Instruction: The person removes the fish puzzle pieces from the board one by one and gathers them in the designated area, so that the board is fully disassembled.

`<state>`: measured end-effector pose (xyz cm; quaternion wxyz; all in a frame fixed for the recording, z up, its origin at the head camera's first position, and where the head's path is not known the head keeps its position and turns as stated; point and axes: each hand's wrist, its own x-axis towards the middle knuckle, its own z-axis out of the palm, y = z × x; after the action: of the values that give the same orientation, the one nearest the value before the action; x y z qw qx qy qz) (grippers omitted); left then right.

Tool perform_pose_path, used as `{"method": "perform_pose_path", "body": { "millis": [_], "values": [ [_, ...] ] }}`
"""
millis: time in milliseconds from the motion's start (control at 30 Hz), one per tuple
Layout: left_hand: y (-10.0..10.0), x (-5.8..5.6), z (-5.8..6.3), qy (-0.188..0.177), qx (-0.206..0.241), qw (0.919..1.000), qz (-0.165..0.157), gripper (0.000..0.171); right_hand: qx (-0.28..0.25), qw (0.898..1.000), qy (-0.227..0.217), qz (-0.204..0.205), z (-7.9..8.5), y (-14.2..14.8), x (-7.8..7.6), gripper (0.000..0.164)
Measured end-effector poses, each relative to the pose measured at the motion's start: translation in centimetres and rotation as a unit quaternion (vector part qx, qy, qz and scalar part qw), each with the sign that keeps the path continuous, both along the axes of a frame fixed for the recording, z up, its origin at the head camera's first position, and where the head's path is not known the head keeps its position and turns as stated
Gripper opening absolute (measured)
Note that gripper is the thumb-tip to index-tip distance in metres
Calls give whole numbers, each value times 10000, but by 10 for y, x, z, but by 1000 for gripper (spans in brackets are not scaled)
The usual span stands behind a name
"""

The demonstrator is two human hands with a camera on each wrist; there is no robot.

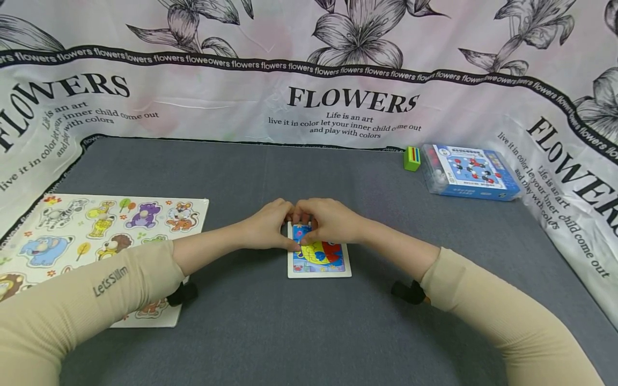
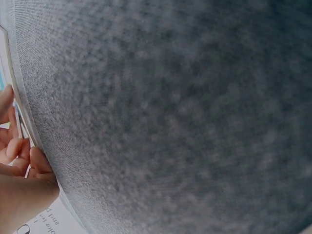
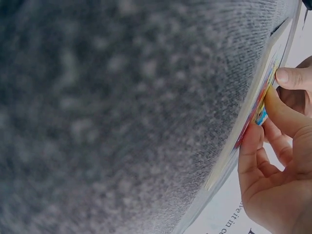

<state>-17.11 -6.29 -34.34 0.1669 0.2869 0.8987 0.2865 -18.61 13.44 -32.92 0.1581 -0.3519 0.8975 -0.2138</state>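
Observation:
A small jigsaw puzzle (image 1: 318,269) lies on the grey cloth, its white border framing a blue, yellow and red picture. My left hand (image 1: 265,228) holds it at the upper left, the thumb on the picture and the other fingers bent by the top edge. Across the top reaches my right hand (image 1: 333,222), covering the upper right of the picture. In the right wrist view, the right thumb and fingers pinch a small blue and yellow puzzle piece (image 3: 261,116) at the board's surface. Both thumbs are close together.
A large white animal puzzle board (image 1: 193,214) lies at the left, partly under the left sleeve. At the back right stand a small green block (image 1: 412,159) and a clear and blue plastic box (image 1: 473,171). Flower-printed cloth (image 1: 217,107) rises behind the table.

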Motion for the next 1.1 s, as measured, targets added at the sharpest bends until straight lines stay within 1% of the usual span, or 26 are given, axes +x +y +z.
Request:
{"method": "perform_pose_path", "body": {
  "millis": [267,467,633,833,967,1100],
  "values": [
    [1,-1,0,2,-16,10000,-2,58,-149,9999,6,-22,-1,1,-2,21],
    [2,0,0,23,43,10000,-24,58,-425,9987,-225,-163,2,4,-4,15],
    [1,0,-1,82,94,9999,-64,59,-456,9976,-432,-293,4,4,-5,9],
    [2,0,-1,266,56,9995,-129,55,-471,9966,-556,-390,4,4,-5,10],
    [3,0,-3,393,43,9990,-208,53,-530,9936,-845,-532,5,4,-5,10],
    [3,-1,-4,412,94,9987,-293,53,-657,9881,-1213,-674,7,6,-6,11]
  ]
}}
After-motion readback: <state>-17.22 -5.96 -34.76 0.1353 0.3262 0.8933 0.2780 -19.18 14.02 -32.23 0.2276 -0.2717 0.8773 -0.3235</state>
